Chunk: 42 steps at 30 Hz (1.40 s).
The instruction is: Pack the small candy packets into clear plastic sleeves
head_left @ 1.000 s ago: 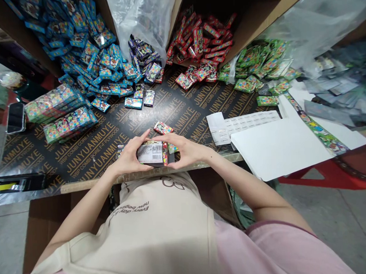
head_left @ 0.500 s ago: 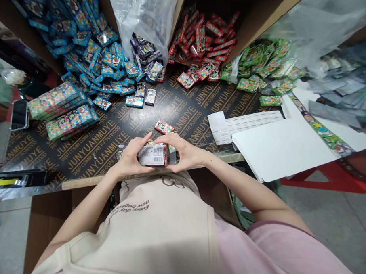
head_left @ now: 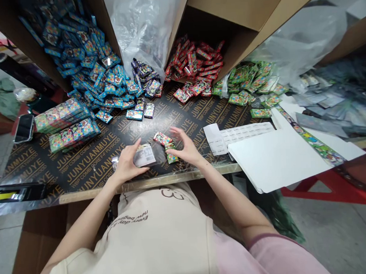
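My left hand (head_left: 128,160) curls around a small pack in a clear plastic bag (head_left: 145,155), its thumb at the near edge and its fingers at the far edge. A printed grey-white face of the pack points upward, and the bag's loose end extends right. My right hand (head_left: 186,149) is apart from the pack, fingers spread. Its thumb lies over or against a small green box (head_left: 171,157); whether they touch I cannot tell. Just beyond lies a small red box (head_left: 162,138). Part of a purple box (head_left: 115,162) shows left of my left hand.
Piles of blue (head_left: 108,85), purple (head_left: 145,76), red (head_left: 198,65) and green boxes (head_left: 247,79) spread along the back. Wrapped multi-packs (head_left: 75,135) and a phone (head_left: 24,128) are at left. A label sheet (head_left: 246,131) and white sheets (head_left: 281,159) lie right; a tape dispenser (head_left: 18,194) sits front left.
My right hand has let go of the pack and moved right, with its fingers spreading. My left hand still holds the pack. The whole view has shifted slightly.
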{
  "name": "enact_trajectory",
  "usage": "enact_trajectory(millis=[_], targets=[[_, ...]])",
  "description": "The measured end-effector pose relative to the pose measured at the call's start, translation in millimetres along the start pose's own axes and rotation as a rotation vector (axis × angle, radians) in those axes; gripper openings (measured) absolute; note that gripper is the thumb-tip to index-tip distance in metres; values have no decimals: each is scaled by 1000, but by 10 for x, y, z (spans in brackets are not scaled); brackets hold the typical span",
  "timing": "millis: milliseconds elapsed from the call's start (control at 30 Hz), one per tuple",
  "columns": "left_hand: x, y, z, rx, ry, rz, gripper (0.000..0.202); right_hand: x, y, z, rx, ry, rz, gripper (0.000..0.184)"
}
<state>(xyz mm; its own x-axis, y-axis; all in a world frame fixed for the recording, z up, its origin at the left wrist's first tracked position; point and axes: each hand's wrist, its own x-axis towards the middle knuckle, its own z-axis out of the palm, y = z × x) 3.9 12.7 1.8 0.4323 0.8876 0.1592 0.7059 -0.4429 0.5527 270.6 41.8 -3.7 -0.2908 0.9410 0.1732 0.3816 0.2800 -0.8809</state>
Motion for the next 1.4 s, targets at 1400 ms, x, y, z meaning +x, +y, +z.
enact_trajectory(millis=[1400], targets=[[273,121,-161,-57,122,-43,111,300,-274,-171,-243,-100,-329,72]])
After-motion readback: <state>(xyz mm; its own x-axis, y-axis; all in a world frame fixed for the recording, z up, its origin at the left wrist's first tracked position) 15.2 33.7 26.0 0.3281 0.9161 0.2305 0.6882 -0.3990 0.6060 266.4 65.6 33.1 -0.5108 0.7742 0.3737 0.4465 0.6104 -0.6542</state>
